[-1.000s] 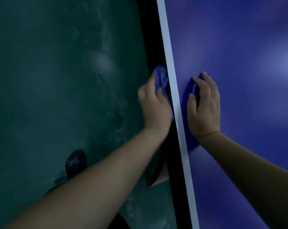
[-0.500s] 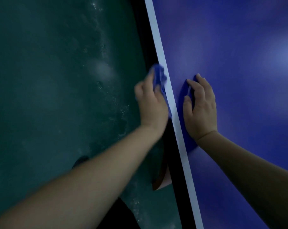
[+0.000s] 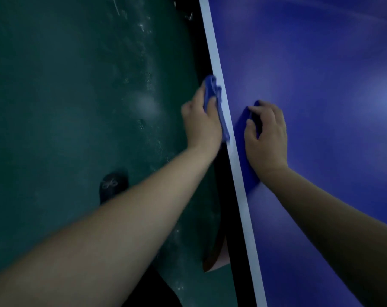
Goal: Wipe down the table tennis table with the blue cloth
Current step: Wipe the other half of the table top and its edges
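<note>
Now we have our left hand [image 3: 201,122] closed around the bunched blue cloth [image 3: 211,90], pressed against the side edge of the table tennis table [image 3: 310,63] at the middle of the frame; the cloth pokes out above the knuckles and trails down along the white border line [image 3: 237,173]. Compared with a second ago, the hand and cloth sit a little farther up the edge, so we judge the wipe is running along the rim toward the top of the frame. Our right hand [image 3: 266,138] lies on the blue tabletop just right of the white line, fingers curled and palm down, gripping nothing we can make out; it has slid along with the left, apparently bracing us. Left of the table lies the dark green floor [image 3: 66,96], with a dark shoe [image 3: 112,185] at lower left. By our reading the rim is partly done; whether the broad top has been wiped we cannot tell.
</note>
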{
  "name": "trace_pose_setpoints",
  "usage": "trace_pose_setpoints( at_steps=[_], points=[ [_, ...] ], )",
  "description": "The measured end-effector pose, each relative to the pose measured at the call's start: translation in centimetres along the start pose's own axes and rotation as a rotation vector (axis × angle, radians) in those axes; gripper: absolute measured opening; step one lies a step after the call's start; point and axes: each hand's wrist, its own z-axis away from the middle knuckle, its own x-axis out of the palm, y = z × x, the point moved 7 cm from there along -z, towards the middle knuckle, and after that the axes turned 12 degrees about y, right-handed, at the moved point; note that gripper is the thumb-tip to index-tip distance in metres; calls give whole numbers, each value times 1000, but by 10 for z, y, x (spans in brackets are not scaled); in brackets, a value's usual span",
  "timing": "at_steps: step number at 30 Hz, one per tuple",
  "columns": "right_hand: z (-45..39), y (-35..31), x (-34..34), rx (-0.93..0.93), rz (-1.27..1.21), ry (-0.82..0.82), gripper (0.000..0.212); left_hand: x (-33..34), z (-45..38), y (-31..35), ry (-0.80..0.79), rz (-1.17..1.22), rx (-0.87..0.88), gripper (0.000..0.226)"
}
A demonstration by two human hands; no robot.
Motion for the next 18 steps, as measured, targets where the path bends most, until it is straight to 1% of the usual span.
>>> trace_pose_setpoints(
  at_steps=[2,4,6,9,11,12,15,17,18],
  points=[
    [-33,-12,11,-37,11,6,31,13,-58,17,13,-12,-9,39],
    [-73,-17,20,-36,37,28,32,25,-97,25,-4,-13,-75,40],
    [-113,-21,33,-19,57,20,35,25,-101,20,-5,-1,-124,41],
    [-160,-26,55,7,75,-13,38,19,-63,2,-10,34,-158,42],
    [-175,-29,67,35,66,-6,40,13,-47,2,1,10,-149,43],
    [-179,-30,71,43,64,8,40,15,-56,7,10,5,-133,43],
    [-179,-27,73,65,77,29,42,32,-122,33,53,-65,-68,40],
    [-178,-25,72,67,76,29,42,40,-161,47,94,-123,-61,37],
    [-179,-26,71,69,76,30,42,41,-167,48,112,-133,-69,37]
  ],
)
